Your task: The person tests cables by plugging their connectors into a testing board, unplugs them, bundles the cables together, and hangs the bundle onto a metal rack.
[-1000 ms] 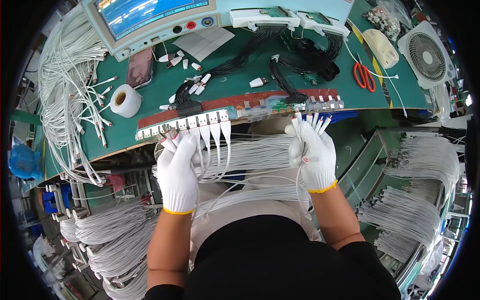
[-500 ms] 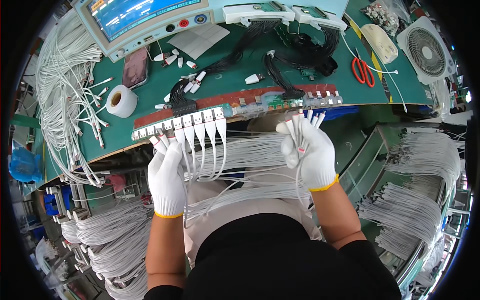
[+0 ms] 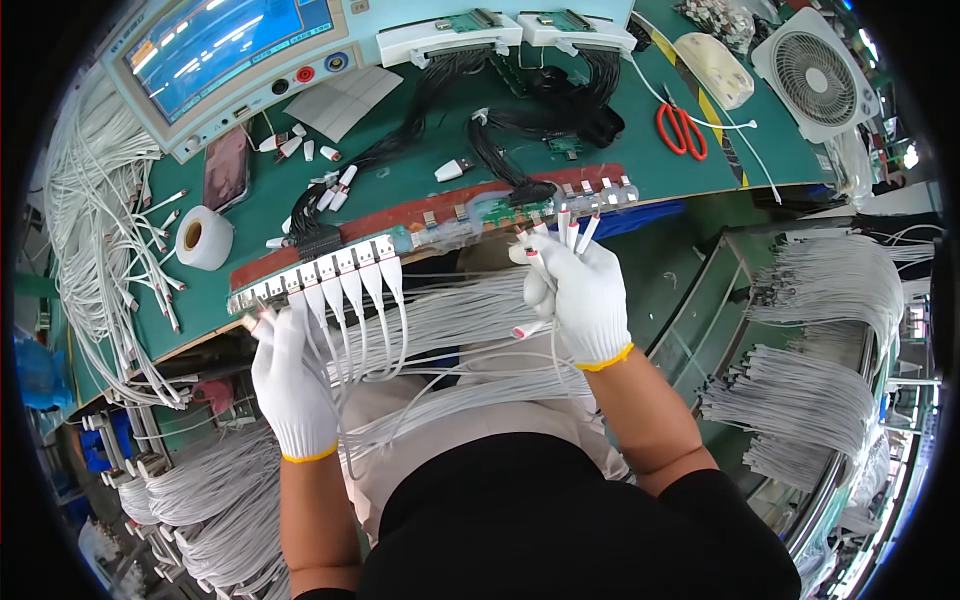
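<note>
Shifting farther left along the white port strip (image 3: 287, 282) on the counter (image 3: 420, 176), the left hand (image 3: 293, 390), clasping loose plugs (image 3: 262, 326), leaves more seated plugs (image 3: 352, 288) showing than half a second ago, while the right hand (image 3: 590, 310), well apart, clutches a fan of cable ends (image 3: 587, 236)

The head-worn fisheye looks down from close above torso (image 3: 560, 520) and workbench (image 3: 650, 172).

Free room separates plugged cables (image 3: 352, 288) from right grip (image 3: 588, 300).
</note>
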Demonstrator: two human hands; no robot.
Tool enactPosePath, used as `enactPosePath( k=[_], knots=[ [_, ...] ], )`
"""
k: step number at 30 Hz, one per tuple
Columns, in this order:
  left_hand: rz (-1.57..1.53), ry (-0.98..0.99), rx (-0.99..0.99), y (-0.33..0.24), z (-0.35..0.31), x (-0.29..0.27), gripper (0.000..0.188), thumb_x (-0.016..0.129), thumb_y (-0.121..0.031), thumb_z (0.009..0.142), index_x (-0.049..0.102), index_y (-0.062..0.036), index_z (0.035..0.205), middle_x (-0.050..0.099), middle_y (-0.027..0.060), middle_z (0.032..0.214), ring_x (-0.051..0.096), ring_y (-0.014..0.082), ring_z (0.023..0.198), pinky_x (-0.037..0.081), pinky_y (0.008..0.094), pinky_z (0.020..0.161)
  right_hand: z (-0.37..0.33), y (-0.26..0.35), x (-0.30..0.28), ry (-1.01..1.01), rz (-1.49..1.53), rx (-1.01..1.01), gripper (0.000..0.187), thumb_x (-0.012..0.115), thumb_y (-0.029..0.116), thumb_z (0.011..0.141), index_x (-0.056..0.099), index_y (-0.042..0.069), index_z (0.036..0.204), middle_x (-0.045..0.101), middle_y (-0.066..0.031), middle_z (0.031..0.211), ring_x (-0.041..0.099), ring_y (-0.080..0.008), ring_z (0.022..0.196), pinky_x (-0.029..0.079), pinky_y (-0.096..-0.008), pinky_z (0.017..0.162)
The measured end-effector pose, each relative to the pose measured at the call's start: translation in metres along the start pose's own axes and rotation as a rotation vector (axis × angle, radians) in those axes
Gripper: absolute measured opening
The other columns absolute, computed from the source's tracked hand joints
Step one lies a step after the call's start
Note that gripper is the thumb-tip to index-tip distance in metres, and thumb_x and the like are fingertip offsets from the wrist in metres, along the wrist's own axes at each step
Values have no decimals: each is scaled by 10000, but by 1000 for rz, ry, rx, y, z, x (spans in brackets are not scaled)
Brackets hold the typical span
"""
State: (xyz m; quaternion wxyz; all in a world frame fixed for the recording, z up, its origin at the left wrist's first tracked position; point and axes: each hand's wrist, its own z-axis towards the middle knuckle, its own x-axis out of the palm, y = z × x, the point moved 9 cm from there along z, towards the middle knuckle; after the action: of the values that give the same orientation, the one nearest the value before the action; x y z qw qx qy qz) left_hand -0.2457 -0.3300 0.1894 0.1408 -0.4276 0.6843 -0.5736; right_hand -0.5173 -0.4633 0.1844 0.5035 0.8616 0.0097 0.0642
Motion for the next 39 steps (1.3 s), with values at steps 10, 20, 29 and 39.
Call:
enactPosePath(
  k=[10, 20, 29, 39],
  knots=[
    [64, 47, -120, 15, 2, -17, 339, 497, -284, 957, 613, 31, 906, 592, 42, 690, 522, 86, 590, 412, 220, 580, -7, 12, 9, 16, 41, -2, 238, 576, 199, 904, 626, -25, 969, 587, -58, 641, 504, -103, 476, 370, -234, 428],
    [301, 43, 36, 0, 3, -22, 340, 498, -273, 961, 622, 42, 932, 647, 74, 762, 559, 98, 594, 436, 229, 581, -10, 6, -9, -40, 131, -152, 296, 544, 231, 937, 584, -54, 1004, 597, -70, 686, 562, -153, 552, 450, -271, 530],
    [-32, -14, -34, 7, 0, -3, 300, 494, -232, 968, 596, 45, 1020, 656, 81, 808, 584, 107, 612, 458, 240, 569, -22, -1, 11, 84, 68, -23, 291, 549, 239, 924, 594, -42, 860, 461, -32, 495, 414, -119, 411, 325, -258, 420],
    [-168, -18, -15, -1, -1, 11, 279, 468, -203, 978, 570, 44, 1059, 651, 103, 891, 634, 153, 718, 509, 272, 632, 2, -10, 15, 294, 283, 102, 333, 529, 297, 928, 598, -14, 831, 417, -27, 452, 359, -117, 378, 260, -265, 400]
  ],
)
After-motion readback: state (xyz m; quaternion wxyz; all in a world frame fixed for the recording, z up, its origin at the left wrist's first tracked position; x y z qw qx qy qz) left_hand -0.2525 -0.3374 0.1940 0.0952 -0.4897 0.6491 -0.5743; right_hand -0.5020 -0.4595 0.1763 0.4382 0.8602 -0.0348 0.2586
